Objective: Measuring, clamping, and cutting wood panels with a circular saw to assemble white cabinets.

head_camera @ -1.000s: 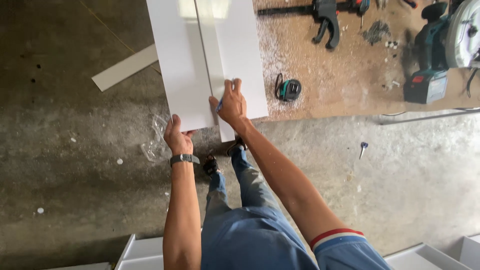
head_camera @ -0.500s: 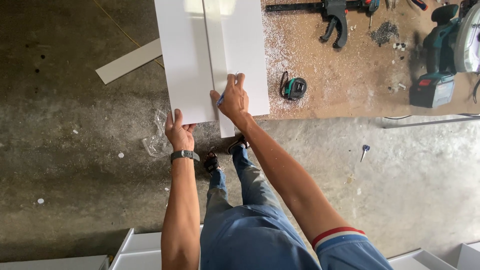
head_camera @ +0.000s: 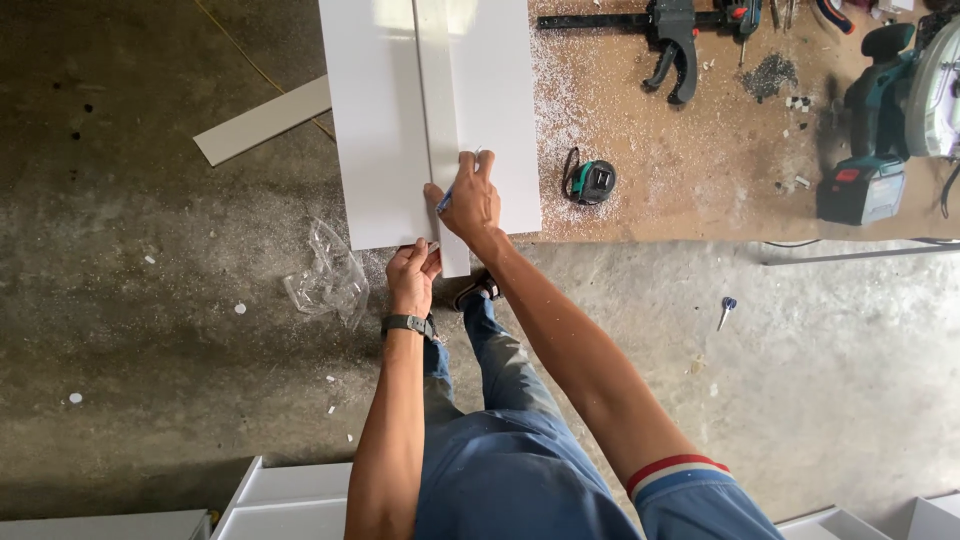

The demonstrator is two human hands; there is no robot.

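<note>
Two white pieces lie under your hands in the upper middle of the frame: a wide white panel [head_camera: 385,120] on the worktop [head_camera: 700,190], and a narrow white strip [head_camera: 440,130] laid on top of it. The long axis of the strip runs from the upper edge of the frame down toward you, and its near end sticks out a little past the panel edge. Your left hand [head_camera: 412,278] is closed around this near end, just below the panel. Your right hand [head_camera: 470,198] is higher in the frame, resting on the strip and panel, with its fingers closed on a blue pen [head_camera: 445,198] whose tip touches the right edge of the strip. So the right hand is farther along the strip, the left hand nearer to your body. To the right, a tape measure [head_camera: 592,181] lies on the worktop, apart from the panel.
</note>
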